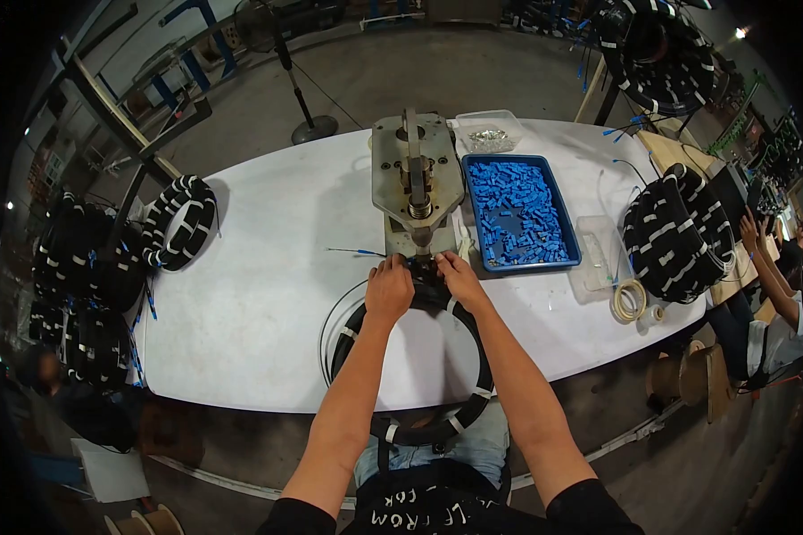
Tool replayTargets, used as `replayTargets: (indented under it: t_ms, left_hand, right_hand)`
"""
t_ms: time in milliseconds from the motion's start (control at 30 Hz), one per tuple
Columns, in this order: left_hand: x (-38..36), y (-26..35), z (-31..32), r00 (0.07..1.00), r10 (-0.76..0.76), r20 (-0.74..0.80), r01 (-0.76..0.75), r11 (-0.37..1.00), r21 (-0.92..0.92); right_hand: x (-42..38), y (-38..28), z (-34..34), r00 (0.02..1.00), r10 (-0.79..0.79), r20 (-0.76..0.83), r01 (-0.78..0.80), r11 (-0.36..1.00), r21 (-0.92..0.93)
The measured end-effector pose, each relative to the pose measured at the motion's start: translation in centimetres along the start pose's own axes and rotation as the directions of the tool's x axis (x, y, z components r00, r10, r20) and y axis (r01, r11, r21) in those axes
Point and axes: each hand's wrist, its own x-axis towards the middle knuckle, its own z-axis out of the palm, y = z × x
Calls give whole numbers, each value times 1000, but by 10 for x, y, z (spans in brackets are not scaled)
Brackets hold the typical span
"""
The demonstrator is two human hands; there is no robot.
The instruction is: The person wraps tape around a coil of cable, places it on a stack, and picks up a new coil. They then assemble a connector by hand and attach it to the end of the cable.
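Observation:
My left hand (390, 287) is closed near the foot of a metal press (417, 169), on a black cable whose blue-tipped end sticks out to the left. Just right of it, my right hand (458, 278) pinches something small and dark under the press; its shape is too small to make out. A coil of black cable (484, 392) bound with white tape hangs below both hands, partly over the table's front edge and against my lap. To the right of the press, a blue tray (573, 241) holds many small blue connectors.
A clear box of small metal parts (489, 135) stands behind the tray. Taped coils lie at the left (180, 223) and right (678, 234). Another clear box (598, 259) and a cream coil (629, 301) are at right. Another person's arm (772, 267) shows far right.

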Motion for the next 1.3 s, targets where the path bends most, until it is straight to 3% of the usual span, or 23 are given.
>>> replayTargets:
  t_ms: [433,1300]
  left_hand:
    - [3,-3,3,999,-40,18,41,996,-80]
    - [3,0,-2,996,-61,69,65,997,-52]
  right_hand:
    - [2,-5,3,1000,-23,-18,22,996,-85]
    - [-2,-10,3,999,35,-21,-36,999,-27]
